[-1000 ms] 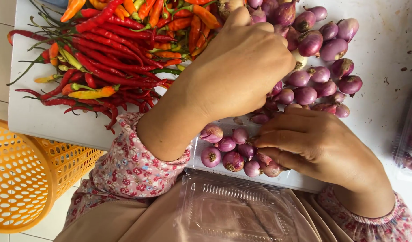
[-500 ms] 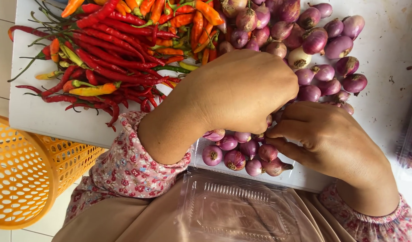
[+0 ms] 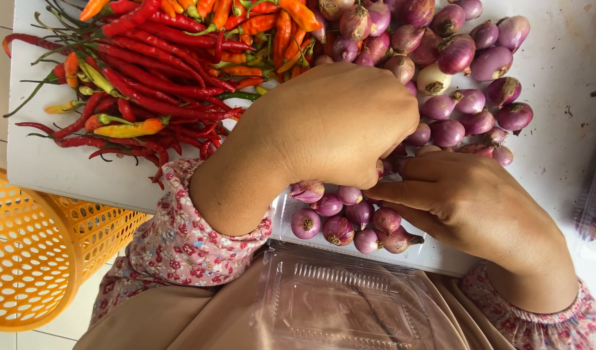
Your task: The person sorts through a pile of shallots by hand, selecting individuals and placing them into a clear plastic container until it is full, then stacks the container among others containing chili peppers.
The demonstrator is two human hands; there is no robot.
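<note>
Here, left hand (image 3: 330, 126) and right hand (image 3: 466, 201) meet over shallots (image 3: 350, 217) — table edge (image 3: 84, 181), basket (image 3: 39, 253) below

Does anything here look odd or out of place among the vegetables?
One pale, whitish bulb sits among the purple shallots at the top right of the white board. Otherwise nothing stands out.

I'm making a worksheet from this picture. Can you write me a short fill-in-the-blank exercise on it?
1. Both hands, the left hand and the right hand, meet over a pile of purple ____.
2. The chillies lie on a ____ board.
3. The slotted basket at the left is ____ in colour.
4. The clear plastic container lies in the person's ____.

Missing words: shallots; white; orange; lap
</note>
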